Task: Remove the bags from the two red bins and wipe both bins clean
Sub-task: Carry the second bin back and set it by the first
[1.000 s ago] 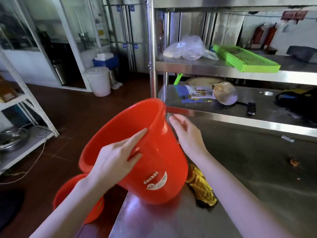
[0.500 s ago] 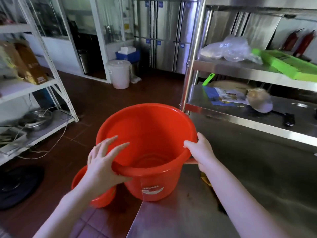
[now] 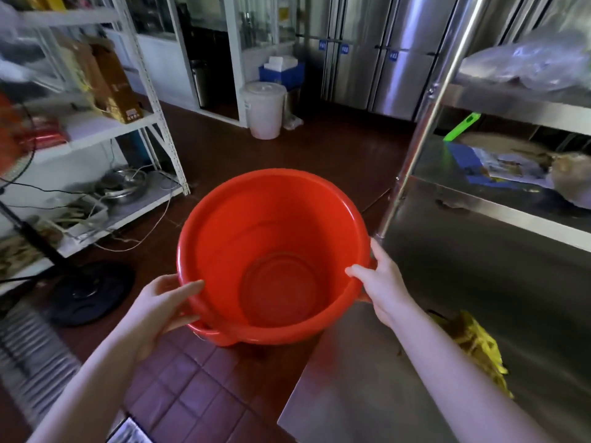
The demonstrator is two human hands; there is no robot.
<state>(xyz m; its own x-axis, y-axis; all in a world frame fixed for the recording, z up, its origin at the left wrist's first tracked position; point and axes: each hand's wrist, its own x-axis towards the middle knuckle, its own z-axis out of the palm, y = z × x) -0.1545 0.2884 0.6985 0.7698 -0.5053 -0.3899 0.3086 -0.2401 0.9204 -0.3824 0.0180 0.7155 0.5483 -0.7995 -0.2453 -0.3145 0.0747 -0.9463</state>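
An empty red bin point(image 3: 271, 238) is held upright over the tiled floor, just left of the steel table. My left hand point(image 3: 163, 306) grips its near-left rim, thumb over the edge. My right hand point(image 3: 380, 282) grips the right rim at a side handle. Directly beneath, a second red bin point(image 3: 220, 337) shows only as a sliver of rim; whether the two touch I cannot tell. No bag is visible in the held bin. A yellow cloth point(image 3: 473, 343) lies on the steel table point(image 3: 367, 388) to the right of my right forearm.
The steel rack's post point(image 3: 412, 148) stands just right of the bin, with cluttered shelves behind it. A white shelf unit point(image 3: 150, 94) is at left, a black fan base point(image 3: 92, 292) on the floor, a white lidded bucket point(image 3: 263, 108) further back.
The bin was tilted on the table corner, then turned upright and carried left off the table, down over the second bin on the floor. Both hands shifted from its wall to its rim.
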